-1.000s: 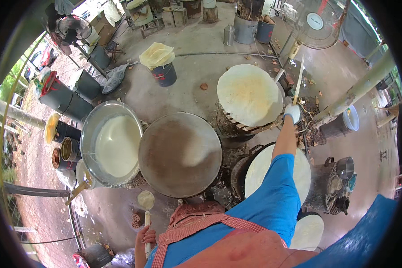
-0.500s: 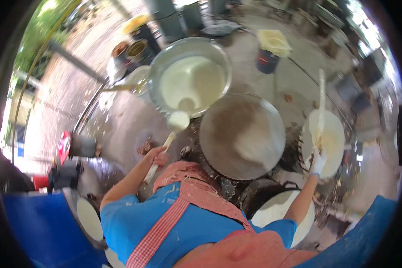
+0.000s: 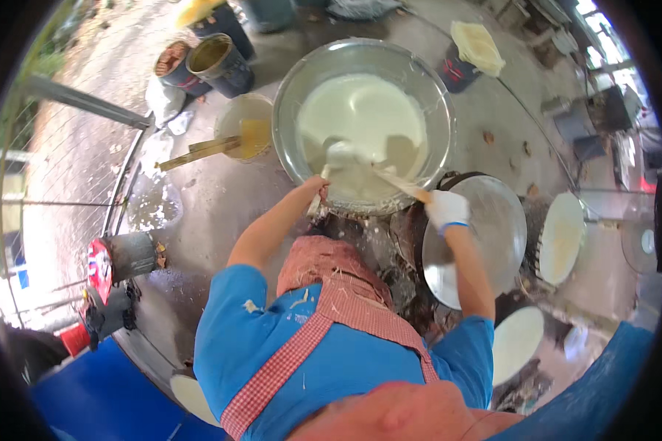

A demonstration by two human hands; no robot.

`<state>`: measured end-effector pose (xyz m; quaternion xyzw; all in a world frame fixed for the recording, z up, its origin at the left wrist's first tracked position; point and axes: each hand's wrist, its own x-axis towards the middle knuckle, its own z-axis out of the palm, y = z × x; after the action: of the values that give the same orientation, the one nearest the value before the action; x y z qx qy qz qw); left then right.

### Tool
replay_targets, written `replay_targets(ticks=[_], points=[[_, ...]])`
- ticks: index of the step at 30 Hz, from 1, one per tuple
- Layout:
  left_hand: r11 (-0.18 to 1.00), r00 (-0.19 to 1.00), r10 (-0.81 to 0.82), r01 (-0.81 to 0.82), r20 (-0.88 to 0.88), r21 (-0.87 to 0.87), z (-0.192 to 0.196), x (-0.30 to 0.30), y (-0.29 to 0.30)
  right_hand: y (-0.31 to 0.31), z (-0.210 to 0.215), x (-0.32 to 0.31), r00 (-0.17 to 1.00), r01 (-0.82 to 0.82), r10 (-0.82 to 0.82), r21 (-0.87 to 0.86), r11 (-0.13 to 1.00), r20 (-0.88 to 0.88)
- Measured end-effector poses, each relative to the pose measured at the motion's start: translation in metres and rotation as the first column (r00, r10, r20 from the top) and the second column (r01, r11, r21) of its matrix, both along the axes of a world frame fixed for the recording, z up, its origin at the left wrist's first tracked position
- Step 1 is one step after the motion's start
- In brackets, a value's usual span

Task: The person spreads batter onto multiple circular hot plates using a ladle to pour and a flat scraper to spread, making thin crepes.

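Observation:
A wide metal basin (image 3: 438,121) holds creamy white liquid (image 3: 371,103). My bare left hand (image 3: 319,189) is closed around the pale handle of a ladle (image 3: 340,153), whose round cup is over the near part of the liquid. I cannot tell whether the cup dips in. From the basin's right side my white-gloved right hand (image 3: 447,209) grips a pale wooden stick (image 3: 403,184). Its far end points left over the liquid, near the ladle. Close by my right forearm lies a large round grey pan (image 3: 485,220), its surface shiny.
Left of the basin stands a pale bucket (image 3: 235,110) with a yellow-stained paddle (image 3: 206,151) across it. Dark buckets (image 3: 224,66) stand beyond. Pale round discs (image 3: 563,239) lie at the right. A dark bin with a yellowish cover (image 3: 478,48) is at far right.
My body has turned toward the basin. The ladle has moved from outside the near rim to over the liquid. My right hand has brought the stick from the right-hand disc to the basin.

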<state>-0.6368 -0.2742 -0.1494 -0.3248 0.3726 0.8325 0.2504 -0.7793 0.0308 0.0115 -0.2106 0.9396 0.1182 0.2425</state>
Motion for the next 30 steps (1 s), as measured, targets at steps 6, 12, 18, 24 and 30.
replay_targets(ticks=[6, 12, 18, 24, 30], points=[[0.987, 0.968, -0.158, 0.162, 0.197, -0.004, -0.047, -0.032, -0.039, -0.032, 0.012, 0.024, 0.969, 0.247, -0.237, -0.253, 0.935, 0.072], [0.941, 0.893, -0.276, 0.327, 0.355, -0.092, -0.065, -0.054, -0.045, -0.051, 0.005, 0.061, 0.953, 0.298, -0.283, -0.170, 0.939, 0.106], [0.808, 0.921, -0.076, -0.168, 0.383, 0.564, 0.035, -0.057, -0.032, -0.033, -0.031, 0.145, 0.871, 0.472, -0.489, -0.335, 0.815, 0.037], [0.853, 0.797, -0.376, 0.497, -0.472, 0.160, 0.194, -0.076, -0.034, -0.013, 0.015, 0.163, 0.819, 0.247, -0.553, -0.776, 0.581, -0.153], [0.878, 0.699, -0.452, 0.459, -0.554, -0.137, 0.413, -0.059, -0.037, -0.014, 0.133, 0.114, 0.712, -0.021, -0.649, -0.933, 0.359, -0.266]])
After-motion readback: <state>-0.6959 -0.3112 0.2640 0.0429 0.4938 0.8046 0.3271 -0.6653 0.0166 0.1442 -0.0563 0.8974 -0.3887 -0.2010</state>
